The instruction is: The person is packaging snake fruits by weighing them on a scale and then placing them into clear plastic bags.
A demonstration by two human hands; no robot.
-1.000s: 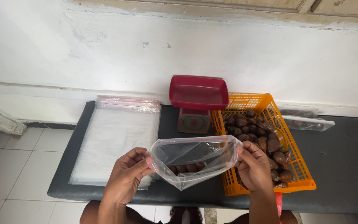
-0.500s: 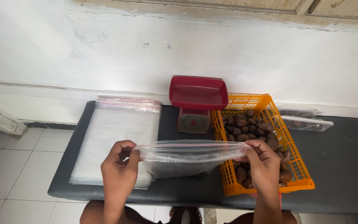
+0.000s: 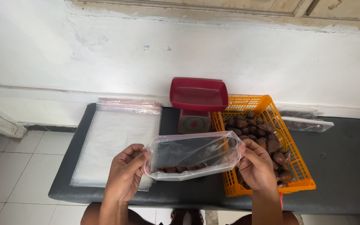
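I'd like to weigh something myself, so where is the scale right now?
In the head view the scale, with its red tray, stands at the back of the dark bench by the wall, between the stack of bags on its left and the orange basket on its right.

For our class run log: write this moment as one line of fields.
left hand: holds bag | right hand: holds bag | clear bag: mouth open, brown fruit inside | orange basket: fruit

We cannot see the scale (image 3: 193, 123) face clearly behind the clear bag (image 3: 192, 155); our forearms run off the bottom edge, and the bench (image 3: 346, 166) off the right.
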